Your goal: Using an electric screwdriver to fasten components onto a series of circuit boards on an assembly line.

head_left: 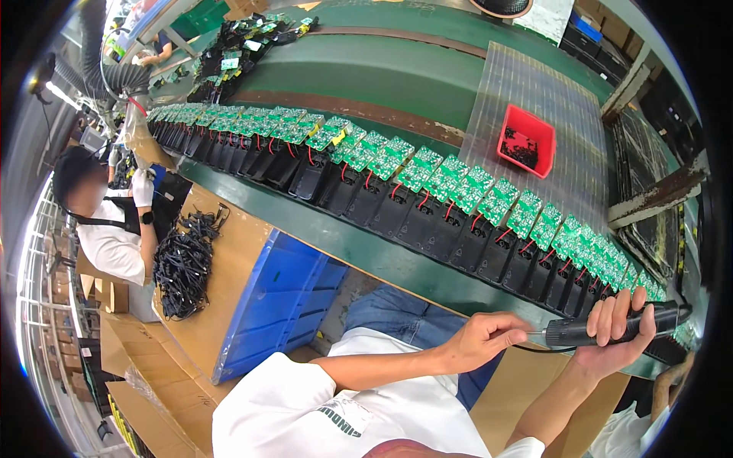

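Observation:
My right hand [617, 328] grips a black electric screwdriver [592, 330] held level near the front edge of the green conveyor belt [382, 76]. My left hand [485, 340] pinches the screwdriver's metal tip. Just beyond both hands runs a long row of black plastic housings [427, 221], each with a green circuit board [447, 177] and red wires on top. The row stretches from the far left to the right edge of the belt.
A red bin [527, 140] holding small dark parts sits on a ribbed clear mat [534, 99]. A blue crate [279, 294] stands below the belt. At the left, a person in a white shirt [114, 237] sits by a pile of black cables [183, 263] on cardboard.

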Available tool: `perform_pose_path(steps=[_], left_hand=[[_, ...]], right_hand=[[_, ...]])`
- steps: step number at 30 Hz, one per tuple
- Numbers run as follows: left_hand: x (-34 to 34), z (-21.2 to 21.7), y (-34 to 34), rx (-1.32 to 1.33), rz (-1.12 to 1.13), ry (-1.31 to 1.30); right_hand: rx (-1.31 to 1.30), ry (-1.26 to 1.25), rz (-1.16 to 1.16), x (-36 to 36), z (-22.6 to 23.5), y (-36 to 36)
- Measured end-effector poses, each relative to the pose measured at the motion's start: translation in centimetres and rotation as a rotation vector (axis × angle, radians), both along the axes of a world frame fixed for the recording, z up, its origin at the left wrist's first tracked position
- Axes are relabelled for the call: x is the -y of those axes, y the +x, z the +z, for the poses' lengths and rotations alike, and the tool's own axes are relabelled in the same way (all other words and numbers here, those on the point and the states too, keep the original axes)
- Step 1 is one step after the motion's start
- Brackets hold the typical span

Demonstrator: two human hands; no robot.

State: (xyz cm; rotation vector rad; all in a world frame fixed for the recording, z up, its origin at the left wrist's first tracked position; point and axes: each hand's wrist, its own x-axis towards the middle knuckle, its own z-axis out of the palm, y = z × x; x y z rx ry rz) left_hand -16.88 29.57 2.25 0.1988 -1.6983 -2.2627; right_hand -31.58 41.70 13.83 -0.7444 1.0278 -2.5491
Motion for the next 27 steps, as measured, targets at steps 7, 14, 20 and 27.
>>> perform_pose_path(steps=[7, 14, 20, 27], left_hand=[[2.1, -1.3, 0.3, 0.347, -0.252, 0.804], [1.4, -0.7, 0.1, 0.313, -0.367, 0.761], [0.7, -0.6, -0.2, 0.394, -0.292, 0.681], [1.0, -1.5, -0.3, 0.308, -0.262, 0.602]], right_hand=[[0.083, 0.069, -0.219, -0.6, 2.3, -2.1], [-0.142, 0.225, -0.535, -0.1, 0.9, -4.1], [-0.182, 0.299, -0.594, -0.2, 0.7, -5.0], [-0.169, 0.347, -0.624, 0.6, -0.4, -5.7]])
